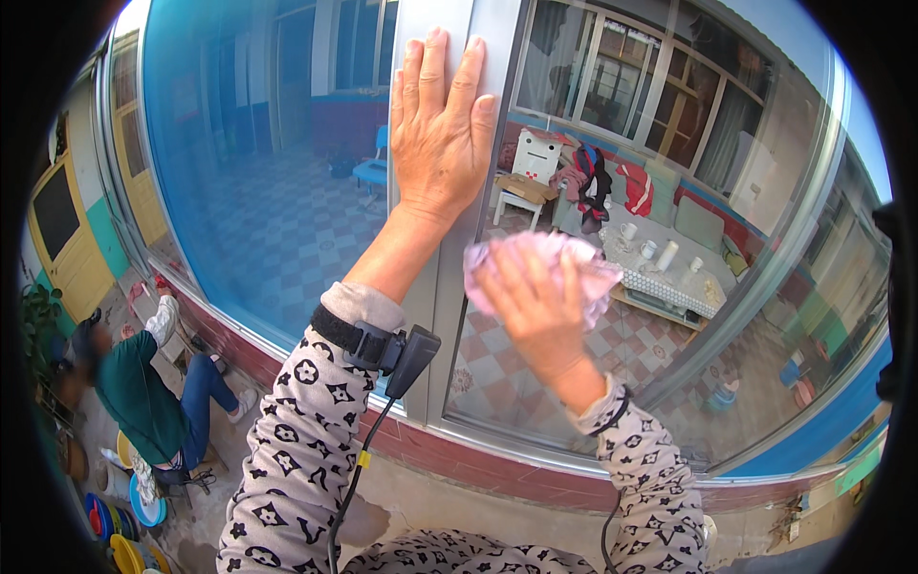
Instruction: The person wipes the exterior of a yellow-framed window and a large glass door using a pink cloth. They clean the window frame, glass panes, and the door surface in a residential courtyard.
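Observation:
My left hand (443,133) lies flat with its fingers spread on the metal window frame post (459,301), holding nothing. Beside it and lower, my right hand (541,316) presses a crumpled pink cloth (592,276) against the clear glass pane (545,402). Its fingers are blurred and lie over the cloth. To the left of the post is a blue-tinted pane (237,237). A black device (414,359) with a cable is strapped to my left forearm.
At the left a seated person (154,387) reaches toward the wall ledge. Near that person are a blue basin (148,500) and yellow buckets (129,552). Behind the clear glass, a low table (667,280) bears white mugs, and clothes (592,186) are piled on a sofa.

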Tool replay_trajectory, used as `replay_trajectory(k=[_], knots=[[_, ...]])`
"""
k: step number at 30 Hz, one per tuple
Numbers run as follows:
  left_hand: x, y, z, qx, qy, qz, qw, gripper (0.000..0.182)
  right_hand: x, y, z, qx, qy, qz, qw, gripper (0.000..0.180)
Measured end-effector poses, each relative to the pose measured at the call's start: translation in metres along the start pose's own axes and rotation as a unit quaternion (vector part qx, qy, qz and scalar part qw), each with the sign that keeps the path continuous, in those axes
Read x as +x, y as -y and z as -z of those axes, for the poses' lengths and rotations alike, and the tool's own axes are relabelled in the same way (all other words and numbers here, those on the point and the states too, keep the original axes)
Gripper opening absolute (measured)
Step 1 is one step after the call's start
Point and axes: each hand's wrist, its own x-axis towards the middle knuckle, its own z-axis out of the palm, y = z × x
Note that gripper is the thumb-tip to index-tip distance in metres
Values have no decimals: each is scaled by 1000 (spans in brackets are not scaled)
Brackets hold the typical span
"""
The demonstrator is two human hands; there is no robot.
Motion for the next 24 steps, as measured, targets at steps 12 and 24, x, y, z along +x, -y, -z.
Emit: replay_trajectory(k=[12, 24], knots=[[-5, 2, 0, 24, 6, -8, 1000, 71, -71, 5, 6, 66, 81, 56, 993, 34], [-3, 1, -1, 31, 4, -12, 999, 64, 23, -210, 114, -109, -191, -108, 969, 45]])
